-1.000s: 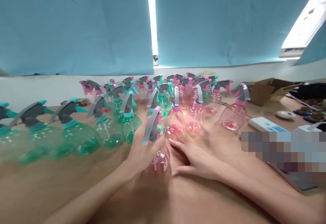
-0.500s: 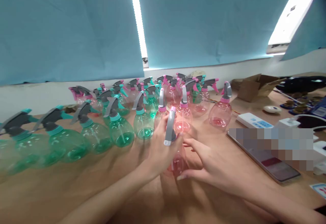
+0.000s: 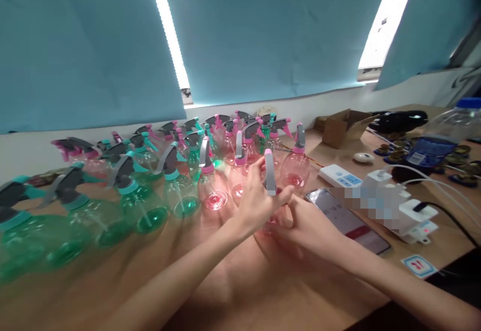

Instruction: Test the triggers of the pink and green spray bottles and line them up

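A pink spray bottle (image 3: 269,175) with a grey trigger head stands upright between my hands. My left hand (image 3: 257,198) is closed around its neck, just below the grey head. Lower down, my right hand (image 3: 306,218) wraps the clear pink body, and much of that body is hidden by the fingers. Just behind stand a second pink spray bottle (image 3: 238,175) and, left of it, a third pink spray bottle (image 3: 213,185). Another pink bottle (image 3: 296,168) is behind my right hand.
Green spray bottles (image 3: 145,210) line the left side, with more pink and green ones behind. On the right lie a phone (image 3: 319,200), a white power strip (image 3: 340,175) with cables, and an open cardboard box (image 3: 340,133). A large plastic bottle (image 3: 432,150) stands farther right.
The view has swung right, so things sit farther left. My right hand has closed onto the bottle's body from a spread pose beside it. My left hand stays at the neck.
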The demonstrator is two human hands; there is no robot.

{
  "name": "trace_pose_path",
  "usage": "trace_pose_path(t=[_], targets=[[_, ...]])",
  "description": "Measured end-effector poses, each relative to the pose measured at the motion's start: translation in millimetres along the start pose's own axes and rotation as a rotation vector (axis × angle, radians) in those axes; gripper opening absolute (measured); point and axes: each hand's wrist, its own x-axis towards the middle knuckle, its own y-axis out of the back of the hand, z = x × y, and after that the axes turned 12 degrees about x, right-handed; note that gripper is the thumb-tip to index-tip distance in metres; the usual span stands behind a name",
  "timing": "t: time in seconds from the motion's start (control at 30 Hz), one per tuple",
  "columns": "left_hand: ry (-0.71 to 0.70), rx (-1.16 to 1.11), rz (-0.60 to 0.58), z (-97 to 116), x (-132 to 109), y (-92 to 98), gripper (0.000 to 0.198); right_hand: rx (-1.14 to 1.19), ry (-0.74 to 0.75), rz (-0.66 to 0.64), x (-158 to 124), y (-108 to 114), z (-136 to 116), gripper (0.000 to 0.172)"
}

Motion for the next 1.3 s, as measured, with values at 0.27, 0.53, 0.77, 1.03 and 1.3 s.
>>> trace_pose_path(t=[0.27, 0.53, 0.77, 1.03, 1.3], targets=[[-0.085, 0.086, 0.019, -25.1, -22.7, 7.0, 0.059, -0.066, 0.03, -0.008, 25.2, 15.5, 9.5, 0.046], [-0.141, 0.255, -0.047, -78.0, -74.8, 15.3, 0.037, -0.153, 0.03, 0.107, 45.4, 23.9, 24.2, 0.064], [-0.148, 0.297, -0.031, -84.2, -76.1, 17.0, 0.032, -0.192, 0.11, 0.185, 61.3, 23.6, 25.7, 0.049], [-0.178, 0.331, -0.053, -83.9, -75.5, 17.4, 0.031, -0.264, 0.023, 0.209, 78.1, 19.5, 26.3, 0.046], [-0.183, 0.315, -0.06, -80.4, -78.9, 15.9, 0.033, -0.3, -0.003, 0.211, 87.5, 16.8, 23.7, 0.044]])
